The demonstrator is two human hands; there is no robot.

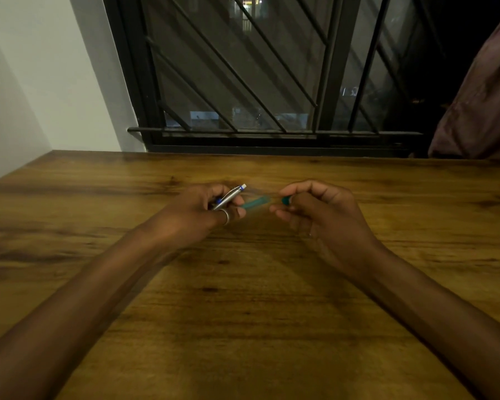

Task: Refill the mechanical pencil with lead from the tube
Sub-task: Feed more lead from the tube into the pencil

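My left hand is closed around a silver mechanical pencil with a white end pointing up and to the right. The same hand also pinches one end of a teal lead tube, which sticks out to the right and looks blurred. My right hand holds a small teal cap between thumb and fingertips, just right of the tube's free end. A narrow gap shows between cap and tube. Both hands hover just above the wooden table.
A barred dark window rises behind the table's far edge. A white wall stands at the left, and a reddish curtain hangs at the right.
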